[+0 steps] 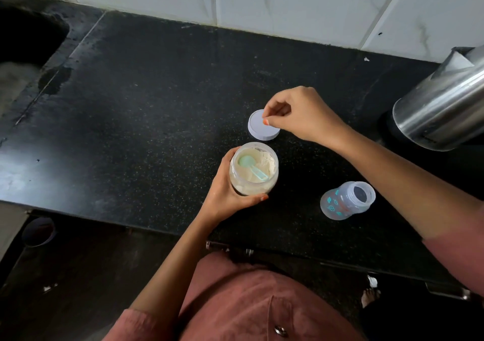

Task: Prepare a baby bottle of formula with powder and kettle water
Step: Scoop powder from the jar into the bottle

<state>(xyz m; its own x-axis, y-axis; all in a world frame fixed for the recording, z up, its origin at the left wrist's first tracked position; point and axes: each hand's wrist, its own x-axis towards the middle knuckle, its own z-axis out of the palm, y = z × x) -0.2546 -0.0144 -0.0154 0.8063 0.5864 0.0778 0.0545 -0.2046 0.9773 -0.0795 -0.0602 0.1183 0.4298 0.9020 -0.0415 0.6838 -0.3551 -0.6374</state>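
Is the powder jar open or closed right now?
Open: its lid lies on the counter beside the jar, powder and scoop exposed.

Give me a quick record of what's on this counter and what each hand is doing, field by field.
Left hand: grips the open powder jar
Scoop: lies in the powder inside the jar
Right hand: fingers at the lid; grip unclear
Lid position: off the jar, on the counter just behind it
Baby bottle: uncapped, upright, right of the jar, looks empty
Kettle: steel, far right of the counter, untouched
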